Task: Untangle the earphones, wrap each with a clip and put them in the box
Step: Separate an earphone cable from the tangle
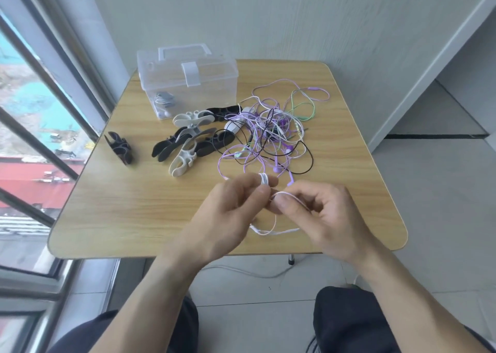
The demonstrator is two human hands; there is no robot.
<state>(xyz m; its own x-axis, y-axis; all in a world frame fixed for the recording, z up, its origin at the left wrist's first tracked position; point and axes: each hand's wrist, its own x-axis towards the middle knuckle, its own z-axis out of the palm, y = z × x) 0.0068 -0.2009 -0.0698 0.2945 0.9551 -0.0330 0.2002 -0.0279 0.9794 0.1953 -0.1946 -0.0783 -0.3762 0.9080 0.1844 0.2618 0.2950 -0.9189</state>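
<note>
Head view, looking down at the wooden surface (134, 205), and I've got both hands close together near its front edge. Left hand (228, 210) has a white earphone cord (264, 178) coiled in several turns around one raised finger, with the other fingers curled in beside it. Right hand (322, 213) pinches the same cord between thumb and forefinger, a loop arching over the thumb, and a loose tail (271, 230) droops below and between the hands onto the surface.

Beyond the hands sits the tangle of earphones (271, 129), purple, green, black and white cords all knotted together, right of centre. Just left of it lies a scatter of clips (188, 143), some black, some white, overlapping each other. One black clip (119, 148) stands on its own further left, well apart from the rest, near the surface's left edge.

At the far left corner I see the clear plastic box (188, 84), lid down with its white latch at the front, and a bundled earphone (164, 103) visible through the wall at the bottom.
</note>
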